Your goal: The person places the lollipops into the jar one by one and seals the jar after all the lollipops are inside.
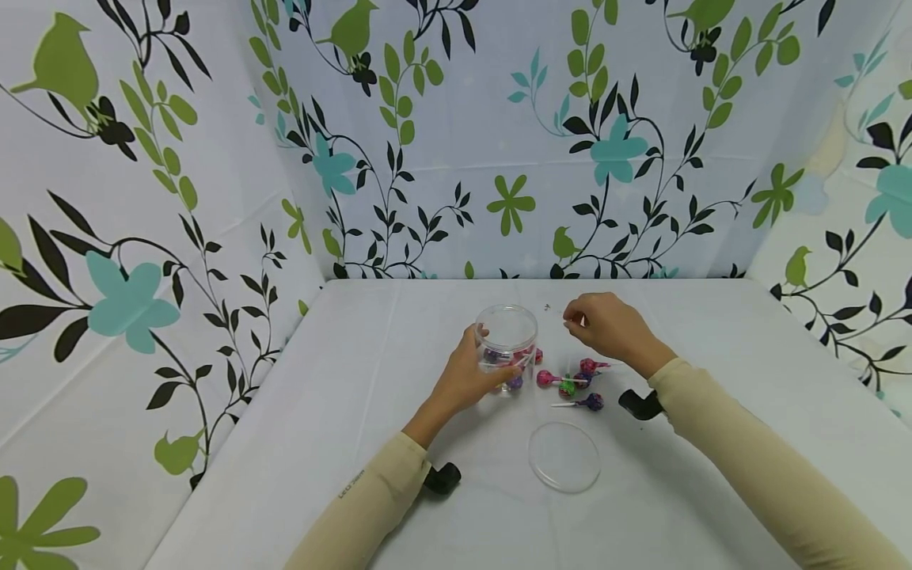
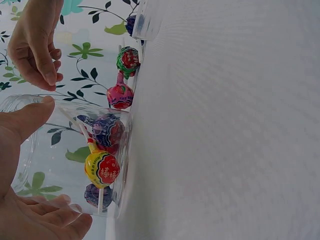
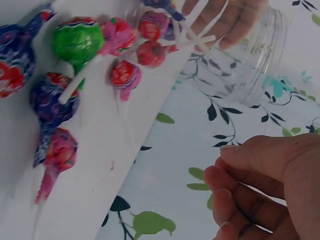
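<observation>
The left hand [image 1: 465,374], curled round the clear jar [image 1: 510,342], should brace it while the empty, loosely curled right hand [image 1: 614,331] pinches lollipops [image 1: 567,388] between the hands by their sticks [image 3: 80,79].

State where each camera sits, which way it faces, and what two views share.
Head: on the head, facing forward and down at the table; left hand, right hand and sleeves show.
Left wrist: on that wrist, facing the jar; both hands show.
Right wrist: on that wrist, facing the lollipops; both hands show.
Wrist views share jar and lollipops.
</observation>
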`<state>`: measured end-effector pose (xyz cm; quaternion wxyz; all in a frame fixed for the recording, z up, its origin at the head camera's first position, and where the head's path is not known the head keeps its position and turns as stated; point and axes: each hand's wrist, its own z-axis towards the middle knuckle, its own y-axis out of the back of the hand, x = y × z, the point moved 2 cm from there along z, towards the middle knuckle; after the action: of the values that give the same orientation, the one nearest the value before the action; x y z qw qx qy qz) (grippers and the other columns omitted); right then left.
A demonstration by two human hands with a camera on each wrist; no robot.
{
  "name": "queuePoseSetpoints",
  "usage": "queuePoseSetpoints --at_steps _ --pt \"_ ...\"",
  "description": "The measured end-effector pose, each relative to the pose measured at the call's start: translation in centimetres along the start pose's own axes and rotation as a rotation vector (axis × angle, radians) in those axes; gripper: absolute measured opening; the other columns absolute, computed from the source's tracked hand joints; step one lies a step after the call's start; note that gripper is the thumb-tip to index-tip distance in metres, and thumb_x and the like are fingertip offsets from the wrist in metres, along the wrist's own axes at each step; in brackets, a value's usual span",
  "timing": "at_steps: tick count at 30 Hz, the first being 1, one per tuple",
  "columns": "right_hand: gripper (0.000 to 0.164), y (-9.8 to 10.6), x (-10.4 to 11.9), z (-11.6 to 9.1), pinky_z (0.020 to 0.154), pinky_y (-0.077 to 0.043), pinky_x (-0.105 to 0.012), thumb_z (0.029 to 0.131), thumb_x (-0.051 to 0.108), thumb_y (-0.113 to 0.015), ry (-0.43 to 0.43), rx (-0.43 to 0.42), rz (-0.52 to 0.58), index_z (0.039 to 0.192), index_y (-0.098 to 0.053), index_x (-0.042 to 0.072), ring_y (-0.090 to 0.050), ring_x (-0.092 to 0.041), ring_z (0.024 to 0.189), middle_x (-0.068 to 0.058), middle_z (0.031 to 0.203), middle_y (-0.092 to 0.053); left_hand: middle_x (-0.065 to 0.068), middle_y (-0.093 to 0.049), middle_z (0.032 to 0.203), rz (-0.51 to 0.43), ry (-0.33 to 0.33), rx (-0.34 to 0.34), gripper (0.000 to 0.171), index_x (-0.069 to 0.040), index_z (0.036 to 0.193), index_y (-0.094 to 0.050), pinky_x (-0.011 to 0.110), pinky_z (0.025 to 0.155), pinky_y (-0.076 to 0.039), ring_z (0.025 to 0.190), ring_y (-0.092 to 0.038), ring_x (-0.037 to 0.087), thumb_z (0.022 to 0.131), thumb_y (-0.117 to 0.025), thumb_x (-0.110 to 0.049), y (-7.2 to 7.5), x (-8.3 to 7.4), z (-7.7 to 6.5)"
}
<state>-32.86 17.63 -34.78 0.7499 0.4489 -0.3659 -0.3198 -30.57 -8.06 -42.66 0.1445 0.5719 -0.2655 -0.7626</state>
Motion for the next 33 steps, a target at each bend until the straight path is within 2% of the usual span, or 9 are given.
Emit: queuePoseSetpoints --at_steps 17,33 --pt "0.014 -1.6 -2.7 -2.1 0.064 -0.058 -0.035 0.093 0.005 -0.076 -0.081 0.132 -0.005 0.105 -0.078 -0.001 -0.062 -0.021 0.078 -0.006 0.091 -0.070 0.017 -0.043 0.158 0.002 -0.008 0.004 0.102 -0.004 0.160 -0.026 0.053 0.117 -0.034 0.147 -0.038 0.034 0.087 -0.085 -0.045 0.0 0.1 0.1" --pt "0.014 -2.2 -4.1 -3.1 0.074 -0.060 -0.045 0.090 0.004 -0.078 -0.126 0.259 -0.032 0.104 -0.078 0.000 -0.063 -0.025 0.084 -0.006 0.091 -0.071 0.015 -0.043 0.158 -0.004 0.002 0.003 0.103 -0.004 0.160 -0.026 0.054 0.116 -0.035 0.147 -0.039 0.034 0.087 -0.085 -0.046 0.0 0.1 0.0"
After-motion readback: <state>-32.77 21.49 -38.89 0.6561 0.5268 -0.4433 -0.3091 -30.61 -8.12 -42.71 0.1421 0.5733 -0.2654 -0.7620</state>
